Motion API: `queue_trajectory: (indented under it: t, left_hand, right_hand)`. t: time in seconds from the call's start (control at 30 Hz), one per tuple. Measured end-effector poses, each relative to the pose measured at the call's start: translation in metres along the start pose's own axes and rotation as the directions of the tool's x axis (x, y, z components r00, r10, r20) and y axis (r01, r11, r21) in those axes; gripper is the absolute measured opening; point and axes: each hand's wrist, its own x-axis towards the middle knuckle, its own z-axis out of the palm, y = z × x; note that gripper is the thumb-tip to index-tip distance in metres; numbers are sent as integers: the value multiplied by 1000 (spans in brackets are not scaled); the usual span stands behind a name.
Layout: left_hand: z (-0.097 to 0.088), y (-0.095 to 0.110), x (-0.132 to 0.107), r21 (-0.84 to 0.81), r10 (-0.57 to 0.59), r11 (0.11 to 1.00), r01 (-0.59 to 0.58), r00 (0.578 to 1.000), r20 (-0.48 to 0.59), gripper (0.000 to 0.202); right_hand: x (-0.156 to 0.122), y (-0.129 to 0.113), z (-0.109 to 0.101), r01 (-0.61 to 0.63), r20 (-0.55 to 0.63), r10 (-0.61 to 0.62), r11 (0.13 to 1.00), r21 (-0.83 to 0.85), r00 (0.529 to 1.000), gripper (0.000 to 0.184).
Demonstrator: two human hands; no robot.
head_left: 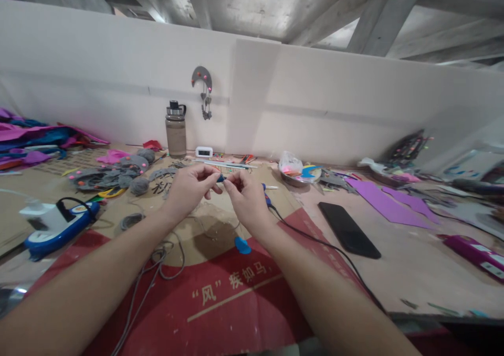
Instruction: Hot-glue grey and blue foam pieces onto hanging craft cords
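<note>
My left hand and my right hand meet above the cardboard, fingers pinched. Between their fingertips is a small dark blue piece, mostly covered, so its exact shape is hidden. Just below my right hand a bright blue cut-out piece lies on the red printed sheet. Beside the right hand rests a blue tool with a metal tip and a black cord, partly hidden. Loose grey yarn trails beneath and beside my left forearm.
A blue power strip with a white plug stands left, near grey felt pieces. A bottle and small white clock stand behind. Rightward are a bowl, black phone, purple sheets and magenta device.
</note>
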Motion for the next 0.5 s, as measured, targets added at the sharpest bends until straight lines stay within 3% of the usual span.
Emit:
queue_trajectory:
  t: [0.2,0.37,0.5]
  left_hand:
    - [-2,-5,2,-10,23,1000,-23,999,-33,18]
    - [-4,-7,5,-78,18,997,-26,995,-100,22]
    - [-5,-13,8,-203,-12,979,-8,995,-95,25]
  right_hand:
    - [-1,1,2,-21,25,19,998,64,1000,12]
    - [-6,-6,2,76,68,-76,997,5,995,17]
    - [-8,-10,1,166,139,-155,984,-65,978,18]
